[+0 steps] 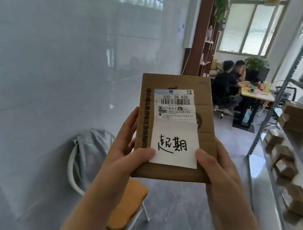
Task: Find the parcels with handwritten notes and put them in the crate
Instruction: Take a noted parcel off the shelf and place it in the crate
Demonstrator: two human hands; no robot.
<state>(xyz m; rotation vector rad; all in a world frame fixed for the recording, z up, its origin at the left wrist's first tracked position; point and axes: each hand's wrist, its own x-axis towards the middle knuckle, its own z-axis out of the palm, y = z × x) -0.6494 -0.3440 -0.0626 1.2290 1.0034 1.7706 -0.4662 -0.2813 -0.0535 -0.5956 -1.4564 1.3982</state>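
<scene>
We hold the parcel (174,127) up before us, left hand (125,156) and right hand (216,179) gripping its lower corners, thumbs pressed on the white handwritten note (174,145) below its shipping label (176,105).

A flat brown cardboard parcel (176,127) is held upright between both hands, gripped at its lower corners. A white handwritten note (175,145) sits just beneath its printed shipping label (175,105).
</scene>
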